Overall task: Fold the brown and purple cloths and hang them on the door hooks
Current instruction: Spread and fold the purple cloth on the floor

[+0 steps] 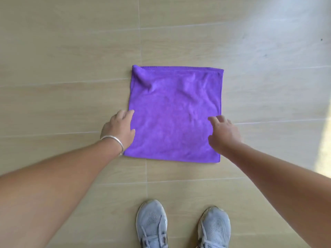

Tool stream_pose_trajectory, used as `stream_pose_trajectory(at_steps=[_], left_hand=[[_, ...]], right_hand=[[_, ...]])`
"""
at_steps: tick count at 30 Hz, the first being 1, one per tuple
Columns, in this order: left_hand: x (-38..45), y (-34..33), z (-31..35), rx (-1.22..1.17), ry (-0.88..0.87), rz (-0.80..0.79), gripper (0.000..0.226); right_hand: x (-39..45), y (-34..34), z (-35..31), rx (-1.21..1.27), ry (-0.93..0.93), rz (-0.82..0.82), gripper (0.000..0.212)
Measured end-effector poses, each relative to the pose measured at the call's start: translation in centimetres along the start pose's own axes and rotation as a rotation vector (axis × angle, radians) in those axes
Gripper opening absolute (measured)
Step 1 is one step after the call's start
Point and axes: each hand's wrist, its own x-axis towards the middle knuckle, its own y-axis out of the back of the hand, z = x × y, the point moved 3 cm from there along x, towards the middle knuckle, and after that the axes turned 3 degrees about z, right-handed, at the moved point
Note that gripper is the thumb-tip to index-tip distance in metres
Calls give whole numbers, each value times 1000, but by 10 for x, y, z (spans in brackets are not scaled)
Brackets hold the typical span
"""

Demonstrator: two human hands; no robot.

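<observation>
Head view looks straight down on the purple cloth point(174, 113), which lies spread nearly square on the pale tiled floor point(71, 51), just ahead of the person's grey shoes point(151, 223). It is mostly flat; the far left corner is bunched into a small raised ridge and faint wrinkles run across the upper half. The left hand point(120, 129), a silver bracelet point(114, 142) on its wrist, sits at the cloth's left edge with fingers loosely extended, gripping nothing, its fingertips just at the hem. The right hand point(223, 133) hovers over or rests on the right edge, fingers spread and relaxed, also gripping nothing; whether it truly touches the fabric I cannot tell. The step appears to be the first fold. To do it well, flatten the bunched far corner first, then pinch the two near corners and carry them to the far edge so hems meet evenly, and press along the crease. The soft pile will likely slide on the smooth tile, so lifting rather than dragging should keep the edges square. The brown cloth and the door hooks are out of view.
</observation>
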Motion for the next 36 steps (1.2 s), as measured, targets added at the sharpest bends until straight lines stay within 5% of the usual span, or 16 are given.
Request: stream_pose_trajectory(at_steps=[5,8,14,17,21,27,36], left_hand=[[-54,-85,3,279,-286,-142,78],[-61,-107,6,346,-312,-144,84],[-54,-94,13,181,-454,207,54],[-44,-86,11,206,-349,32,49],[-51,-50,12,368,-239,-82,32],[-75,48,8,340,-172,-57,35],[-106,274,25,333,-96,19,30]], right_hand=[[-47,-77,13,-324,235,-108,80],[-54,-95,17,-434,292,-96,79],[-55,-102,11,-511,313,-49,60],[-51,-85,2,-494,288,-53,55],[-58,-37,-3,-437,301,-60,35],[-80,60,-17,-462,295,-38,46],[-119,291,-63,-557,230,-61,21]])
